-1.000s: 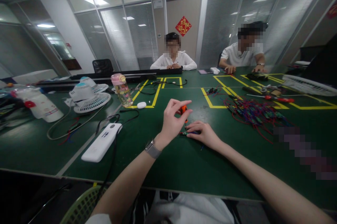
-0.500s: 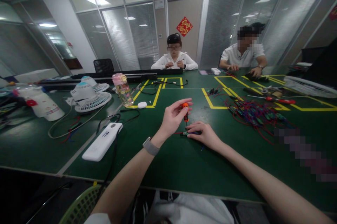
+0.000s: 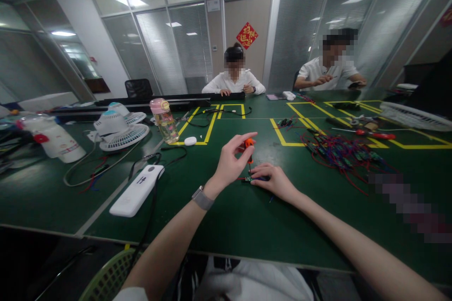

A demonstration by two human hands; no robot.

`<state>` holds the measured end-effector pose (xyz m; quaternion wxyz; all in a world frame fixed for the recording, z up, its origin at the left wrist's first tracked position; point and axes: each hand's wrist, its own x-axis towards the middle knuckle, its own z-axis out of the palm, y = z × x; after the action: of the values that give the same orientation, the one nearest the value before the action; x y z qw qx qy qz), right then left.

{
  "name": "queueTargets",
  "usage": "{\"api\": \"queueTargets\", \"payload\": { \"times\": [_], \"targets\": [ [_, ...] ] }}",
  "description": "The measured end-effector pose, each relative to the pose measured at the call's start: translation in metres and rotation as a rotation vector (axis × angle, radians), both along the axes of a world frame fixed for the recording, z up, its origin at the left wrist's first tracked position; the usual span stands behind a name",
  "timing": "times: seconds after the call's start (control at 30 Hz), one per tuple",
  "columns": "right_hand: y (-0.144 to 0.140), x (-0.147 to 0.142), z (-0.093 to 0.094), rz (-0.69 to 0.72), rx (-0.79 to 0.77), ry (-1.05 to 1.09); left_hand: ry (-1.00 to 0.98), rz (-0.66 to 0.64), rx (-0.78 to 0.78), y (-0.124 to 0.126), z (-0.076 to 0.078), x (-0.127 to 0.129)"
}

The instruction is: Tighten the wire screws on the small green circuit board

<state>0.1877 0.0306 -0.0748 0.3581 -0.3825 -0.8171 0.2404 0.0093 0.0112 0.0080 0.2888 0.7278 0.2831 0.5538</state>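
My left hand (image 3: 233, 156) is closed around the orange and black handle of a small screwdriver (image 3: 249, 146), which stands upright. The screwdriver's shaft points down at a small green circuit board (image 3: 247, 180) on the table. From the right, my right hand (image 3: 273, 181) pinches the board's edge and its wires between thumb and fingers. A red wire leaves the board on the left, and blue wire ends (image 3: 271, 199) show below my right hand. Whether the tip sits in a screw is too small to tell.
A heap of wired circuit boards (image 3: 341, 152) lies to the right, with a red-handled screwdriver (image 3: 377, 134) behind it. On the left are a white power bank (image 3: 137, 190), a drink bottle (image 3: 164, 122) and small fans (image 3: 122, 131). Two people sit across the green table (image 3: 226, 230).
My left fingers have shifted slightly around the screwdriver handle; my right hand stays put. Across the table, the person on the right has raised both hands off the table, holding a dark item.
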Motion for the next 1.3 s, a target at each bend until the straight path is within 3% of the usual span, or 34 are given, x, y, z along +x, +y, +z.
{"api": "queueTargets", "payload": {
  "times": [0.13, 0.2, 0.27, 0.43, 0.5, 0.8, 0.93, 1.1, 1.3],
  "targets": [
    [-0.0007, -0.0002, 0.0010, -0.006, -0.008, -0.005, 0.067, 0.285, 0.120, -0.0002, -0.0016, 0.0007],
    [-0.0011, -0.0004, 0.0017, -0.007, -0.014, -0.010, 0.085, 0.345, 0.165, -0.0007, -0.0005, -0.0007],
    [-0.0014, -0.0005, 0.0023, -0.007, -0.017, -0.012, 0.099, 0.304, 0.182, -0.0011, 0.0011, -0.0025],
    [-0.0018, -0.0005, 0.0031, -0.009, -0.017, -0.017, -0.024, -0.016, 0.074, 0.0001, -0.0014, -0.0030],
    [-0.0017, -0.0005, 0.0029, -0.010, -0.014, -0.015, -0.055, -0.049, 0.064, 0.0008, -0.0047, -0.0013],
    [-0.0010, -0.0007, 0.0007, -0.007, -0.014, 0.000, 0.069, 0.247, 0.265, -0.0011, 0.0002, -0.0005],
    [-0.0013, -0.0008, 0.0017, -0.012, -0.015, -0.018, 0.092, 0.144, 0.229, -0.0001, 0.0016, -0.0053],
    [-0.0017, -0.0010, 0.0033, -0.014, -0.022, -0.027, -0.050, -0.023, 0.112, 0.0023, -0.0028, -0.0042],
    [-0.0017, -0.0013, 0.0030, -0.013, -0.023, -0.016, -0.022, 0.176, 0.154, 0.0011, -0.0020, -0.0014]
  ]
}}
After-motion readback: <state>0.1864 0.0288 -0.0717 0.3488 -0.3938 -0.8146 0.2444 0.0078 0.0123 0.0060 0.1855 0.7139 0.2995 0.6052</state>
